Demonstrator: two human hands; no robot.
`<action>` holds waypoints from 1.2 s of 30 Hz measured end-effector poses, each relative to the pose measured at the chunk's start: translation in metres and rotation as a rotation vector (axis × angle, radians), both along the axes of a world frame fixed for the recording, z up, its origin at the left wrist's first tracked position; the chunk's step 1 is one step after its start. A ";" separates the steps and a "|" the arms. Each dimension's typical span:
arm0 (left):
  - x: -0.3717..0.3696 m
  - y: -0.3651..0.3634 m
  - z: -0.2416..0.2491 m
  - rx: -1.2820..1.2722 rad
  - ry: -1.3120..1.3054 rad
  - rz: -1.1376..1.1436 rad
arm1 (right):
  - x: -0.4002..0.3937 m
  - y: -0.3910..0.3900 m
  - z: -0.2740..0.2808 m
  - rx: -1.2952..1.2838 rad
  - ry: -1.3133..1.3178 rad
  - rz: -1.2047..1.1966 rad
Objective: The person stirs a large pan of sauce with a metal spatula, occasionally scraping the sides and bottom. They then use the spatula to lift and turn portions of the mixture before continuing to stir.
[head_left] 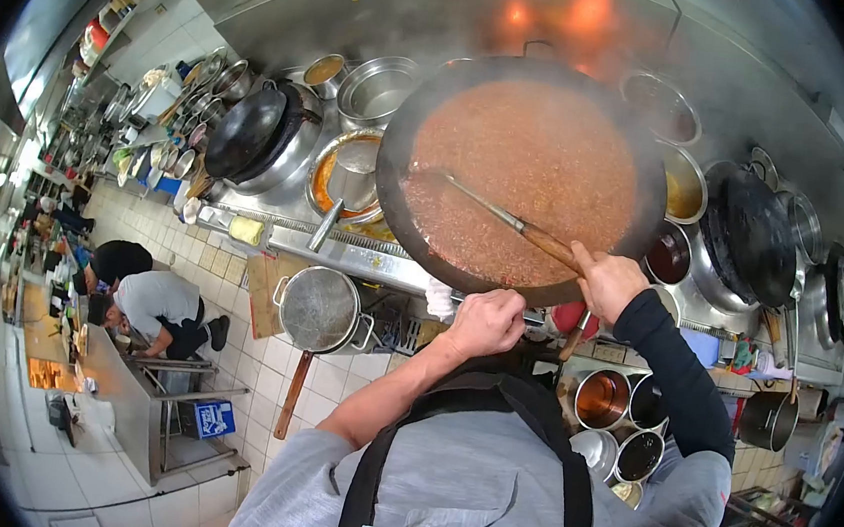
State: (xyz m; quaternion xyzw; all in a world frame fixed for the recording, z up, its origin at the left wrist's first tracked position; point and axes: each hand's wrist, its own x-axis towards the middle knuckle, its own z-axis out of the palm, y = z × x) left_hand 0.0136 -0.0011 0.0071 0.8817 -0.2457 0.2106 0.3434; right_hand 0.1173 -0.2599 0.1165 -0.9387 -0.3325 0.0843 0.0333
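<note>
A big dark wok (394,211) holds a steaming red-brown sauce (531,163) with small bits in it. My right hand (609,283) is closed round the wooden handle of a long wok utensil (521,227). Its metal shaft slants left into the sauce, where the head is sunk out of sight. At the wok's near rim, my left hand (487,322) is closed in a fist; what it grips, if anything, is hidden. A white cloth (441,299) hangs just left of that fist.
Left of the wok, a ladle (329,220) rests over a bowl of orange-red liquid (321,176). A strainer (319,310) lies on a pot below. More woks (760,238) stand at right, pots of dark liquid (603,398) beside me. Two people (159,309) bend at the left counter.
</note>
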 end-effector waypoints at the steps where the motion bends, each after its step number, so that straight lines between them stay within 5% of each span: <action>1: -0.001 0.000 0.000 -0.004 0.000 0.003 | 0.001 -0.013 -0.002 0.006 -0.012 0.004; 6: -0.002 0.000 -0.002 -0.024 -0.001 0.010 | -0.006 -0.069 0.025 0.210 0.029 -0.020; 9: -0.002 -0.001 -0.003 -0.027 -0.015 0.017 | -0.025 -0.095 0.077 0.289 0.289 -0.176; 15: -0.001 0.000 -0.004 -0.023 -0.026 -0.010 | -0.076 -0.145 0.178 0.166 0.285 -0.295; 25: -0.002 -0.001 -0.001 0.004 -0.129 -0.016 | -0.123 -0.186 0.240 -0.004 0.300 -0.437; 36: -0.001 -0.001 -0.004 -0.015 -0.123 -0.019 | -0.093 -0.126 0.071 0.225 0.367 -0.306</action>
